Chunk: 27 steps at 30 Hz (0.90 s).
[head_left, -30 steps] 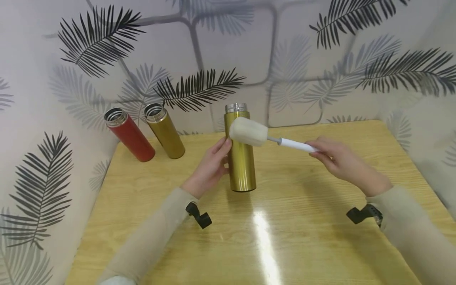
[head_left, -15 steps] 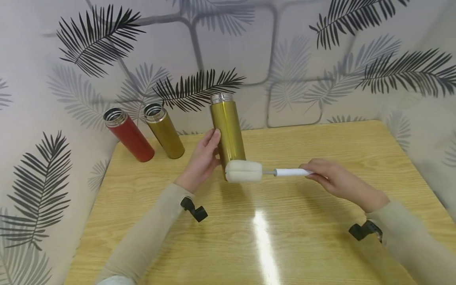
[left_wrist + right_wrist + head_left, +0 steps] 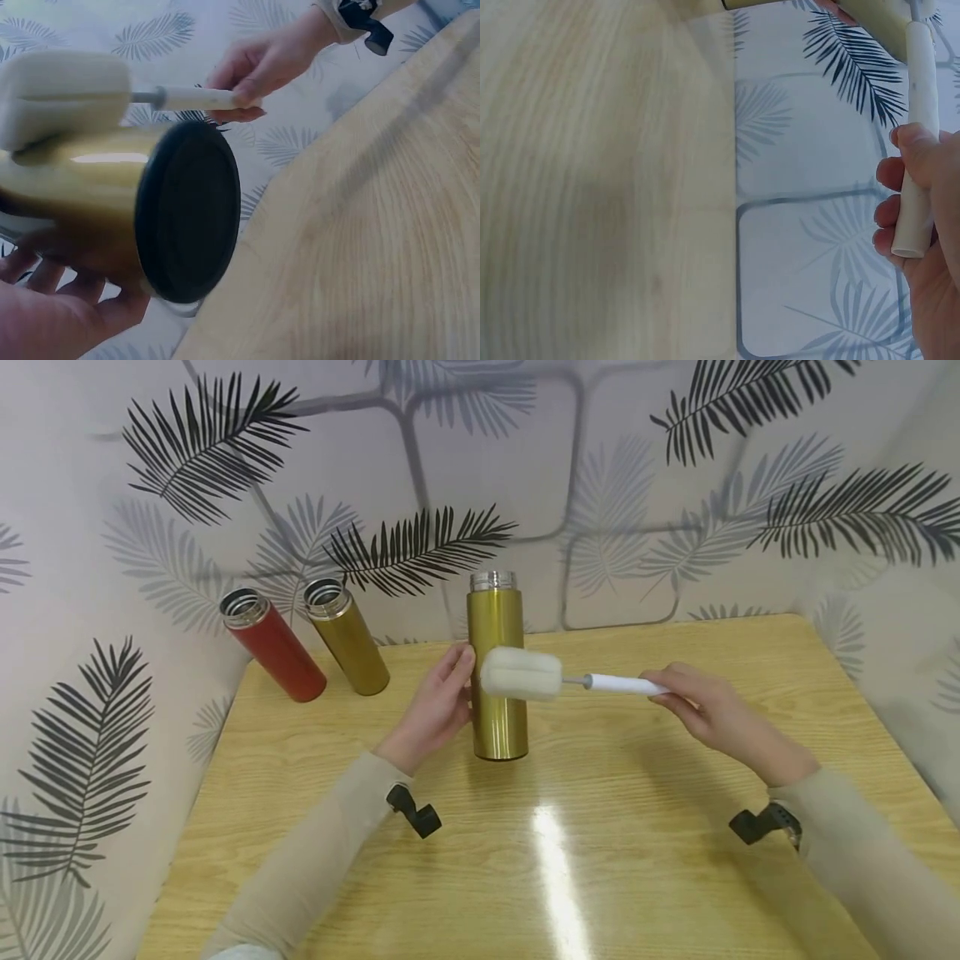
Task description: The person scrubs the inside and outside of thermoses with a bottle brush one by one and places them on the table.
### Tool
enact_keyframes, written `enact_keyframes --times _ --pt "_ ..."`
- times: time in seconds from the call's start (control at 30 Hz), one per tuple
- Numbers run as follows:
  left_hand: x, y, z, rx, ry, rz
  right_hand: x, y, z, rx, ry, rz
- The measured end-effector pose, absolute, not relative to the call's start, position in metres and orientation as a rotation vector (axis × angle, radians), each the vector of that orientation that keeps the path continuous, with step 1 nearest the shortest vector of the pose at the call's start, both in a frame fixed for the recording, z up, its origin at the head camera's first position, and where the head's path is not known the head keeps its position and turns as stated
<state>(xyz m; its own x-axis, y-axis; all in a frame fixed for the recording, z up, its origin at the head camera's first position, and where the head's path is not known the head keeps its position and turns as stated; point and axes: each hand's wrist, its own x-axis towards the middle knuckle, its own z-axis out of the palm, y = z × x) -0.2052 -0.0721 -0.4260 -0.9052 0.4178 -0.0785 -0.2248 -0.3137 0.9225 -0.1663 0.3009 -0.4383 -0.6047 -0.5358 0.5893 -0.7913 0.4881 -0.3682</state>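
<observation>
My left hand [image 3: 438, 702] grips a gold thermos flask [image 3: 499, 731] round its side and holds it nearly upright above the table. The flask has no lid, and its steel neck shows at the top. In the left wrist view its dark round base [image 3: 191, 214] faces the camera. My right hand [image 3: 705, 702] grips the white handle of a sponge bottle brush [image 3: 521, 674], held level from the right. The cream sponge head lies against the front of the flask, about halfway up. In the right wrist view the fingers curl round the white handle [image 3: 921, 97].
A red flask [image 3: 281, 652] and a smaller gold flask [image 3: 351, 643], both lidless, stand at the table's back left. The wooden table [image 3: 637, 860] meets a leaf-patterned wall [image 3: 495, 460] behind. Both wrists wear black camera straps.
The sponge went down the flask's side, then back up to its middle. The flask rose and tilted left half a second ago, and is now lower and more upright again.
</observation>
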Motion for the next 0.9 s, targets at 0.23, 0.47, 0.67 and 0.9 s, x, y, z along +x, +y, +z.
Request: enact_keyframes --times 0.23,0.47,0.67,0.9 --pt "-0.201 -0.07 -0.434 0.322 1.498 2.189 -0.176 0.304 -0.426 1.04 -2.301 0.875" --pt "-0.202 -0.069 -0.436 0.329 1.59 2.096 -0.181 0.302 -0.417 0.956 -2.318 0.804" --pt "-0.203 -0.068 -0.438 0.39 1.6 2.077 -0.182 0.299 -0.416 0.947 -2.329 0.812" --pt "-0.207 -0.075 -0.436 0.376 1.55 2.118 -0.176 0.298 -0.43 1.063 -2.333 0.85"
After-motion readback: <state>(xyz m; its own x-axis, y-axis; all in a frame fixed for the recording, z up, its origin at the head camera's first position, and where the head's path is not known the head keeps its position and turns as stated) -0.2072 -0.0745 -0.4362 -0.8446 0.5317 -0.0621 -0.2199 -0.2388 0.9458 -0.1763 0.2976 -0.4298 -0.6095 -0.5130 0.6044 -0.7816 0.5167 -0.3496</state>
